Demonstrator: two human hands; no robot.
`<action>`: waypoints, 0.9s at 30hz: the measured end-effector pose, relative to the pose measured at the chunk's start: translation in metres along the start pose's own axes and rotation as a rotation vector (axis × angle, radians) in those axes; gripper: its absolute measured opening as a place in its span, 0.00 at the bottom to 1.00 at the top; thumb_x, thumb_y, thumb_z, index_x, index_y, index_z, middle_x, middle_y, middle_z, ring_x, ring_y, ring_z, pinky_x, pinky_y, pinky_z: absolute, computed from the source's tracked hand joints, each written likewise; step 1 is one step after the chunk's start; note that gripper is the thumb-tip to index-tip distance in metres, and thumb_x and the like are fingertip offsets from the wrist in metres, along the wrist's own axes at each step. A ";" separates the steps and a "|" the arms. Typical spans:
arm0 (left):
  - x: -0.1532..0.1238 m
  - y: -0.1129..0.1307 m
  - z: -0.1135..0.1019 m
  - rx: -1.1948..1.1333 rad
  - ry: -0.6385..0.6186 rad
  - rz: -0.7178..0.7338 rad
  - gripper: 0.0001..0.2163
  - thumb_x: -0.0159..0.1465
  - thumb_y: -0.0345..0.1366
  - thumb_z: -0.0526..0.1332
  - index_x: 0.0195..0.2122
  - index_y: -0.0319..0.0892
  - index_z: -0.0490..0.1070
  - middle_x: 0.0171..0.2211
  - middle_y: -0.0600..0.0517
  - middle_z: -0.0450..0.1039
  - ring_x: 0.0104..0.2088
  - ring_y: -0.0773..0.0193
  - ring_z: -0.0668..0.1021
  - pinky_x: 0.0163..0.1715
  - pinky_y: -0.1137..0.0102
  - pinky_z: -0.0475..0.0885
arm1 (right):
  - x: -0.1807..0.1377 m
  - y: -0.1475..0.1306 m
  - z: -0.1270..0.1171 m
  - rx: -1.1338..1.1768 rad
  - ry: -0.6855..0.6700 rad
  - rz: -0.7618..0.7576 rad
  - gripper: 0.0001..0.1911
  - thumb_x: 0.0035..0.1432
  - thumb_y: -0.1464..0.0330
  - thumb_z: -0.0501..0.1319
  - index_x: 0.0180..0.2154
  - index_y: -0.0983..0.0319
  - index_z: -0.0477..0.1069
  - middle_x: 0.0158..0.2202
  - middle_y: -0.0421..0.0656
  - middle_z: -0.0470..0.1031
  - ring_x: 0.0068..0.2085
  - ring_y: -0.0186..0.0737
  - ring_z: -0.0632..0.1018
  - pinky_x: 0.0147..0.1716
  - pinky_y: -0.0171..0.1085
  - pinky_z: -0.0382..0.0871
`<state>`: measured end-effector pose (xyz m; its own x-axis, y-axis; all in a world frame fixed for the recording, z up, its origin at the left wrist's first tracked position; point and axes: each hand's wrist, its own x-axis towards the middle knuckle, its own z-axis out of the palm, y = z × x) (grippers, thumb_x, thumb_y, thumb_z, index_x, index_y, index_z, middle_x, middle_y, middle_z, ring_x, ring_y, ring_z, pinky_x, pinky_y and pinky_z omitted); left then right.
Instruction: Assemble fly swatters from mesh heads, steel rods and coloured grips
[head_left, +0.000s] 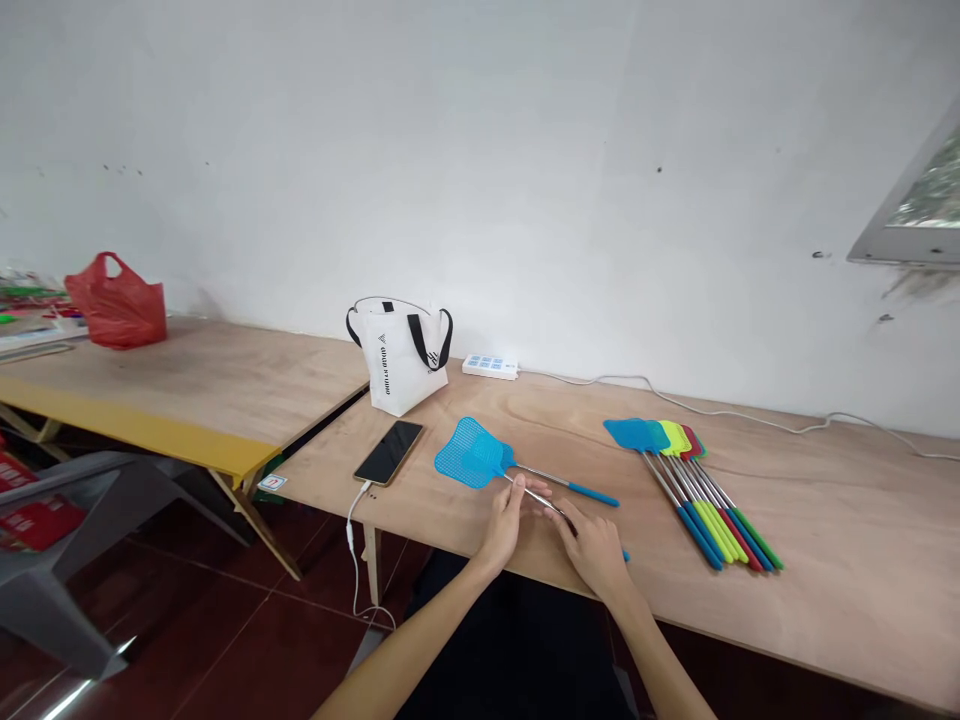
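Note:
Both hands hold a blue fly swatter (466, 462) with a metal shaft, its mesh head pointing left. My left hand (507, 518) is closed on the shaft near the head. Farther along the same shaft, my right hand (592, 548) grips it, and the tip of a blue handle (626, 556) shows beyond that hand. Just behind lies a second blue fly swatter, its blue grip (594, 494) resting on the table and its head partly overlapped by the held one. Several fly swatters (701, 510) in blue, yellow-green, red and green lie fanned together to the right.
A phone (388, 453) on a white charging cable (350, 535) lies left on the wooden table (847, 530). Behind it stand a white tote bag (397, 360) and a power strip (490, 366) against the wall. A red plastic bag (120, 305) sits on the neighbouring table.

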<state>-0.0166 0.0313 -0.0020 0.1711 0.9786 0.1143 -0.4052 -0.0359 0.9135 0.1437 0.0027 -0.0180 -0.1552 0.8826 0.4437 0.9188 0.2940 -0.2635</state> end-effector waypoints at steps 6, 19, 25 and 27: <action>0.000 -0.003 0.002 0.127 -0.047 -0.007 0.28 0.60 0.64 0.61 0.33 0.40 0.80 0.36 0.43 0.81 0.38 0.52 0.81 0.41 0.63 0.75 | -0.001 0.002 0.004 -0.016 0.012 0.014 0.28 0.74 0.54 0.42 0.51 0.56 0.77 0.31 0.45 0.83 0.32 0.42 0.82 0.28 0.34 0.58; 0.010 0.010 -0.027 0.703 0.026 0.114 0.30 0.66 0.53 0.59 0.09 0.46 0.69 0.09 0.52 0.61 0.17 0.61 0.68 0.30 0.68 0.62 | 0.004 0.043 -0.009 -0.147 0.103 0.113 0.23 0.72 0.56 0.45 0.54 0.55 0.74 0.51 0.48 0.77 0.53 0.49 0.74 0.50 0.47 0.62; 0.005 0.003 -0.028 0.890 0.042 0.242 0.24 0.62 0.44 0.66 0.10 0.47 0.65 0.12 0.52 0.61 0.20 0.58 0.70 0.33 0.68 0.61 | 0.001 0.064 -0.004 -0.153 0.050 0.205 0.22 0.69 0.59 0.47 0.53 0.54 0.76 0.56 0.47 0.76 0.56 0.51 0.73 0.54 0.52 0.61; 0.005 0.000 -0.027 0.922 0.045 0.247 0.22 0.61 0.42 0.67 0.12 0.46 0.65 0.13 0.52 0.62 0.22 0.56 0.72 0.33 0.68 0.60 | 0.002 0.064 -0.004 -0.112 0.059 0.197 0.20 0.69 0.60 0.49 0.49 0.54 0.77 0.53 0.47 0.77 0.53 0.50 0.74 0.52 0.50 0.62</action>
<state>-0.0405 0.0414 -0.0120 0.1331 0.9280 0.3479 0.4448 -0.3696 0.8158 0.2040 0.0216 -0.0304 0.0498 0.8952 0.4430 0.9642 0.0726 -0.2550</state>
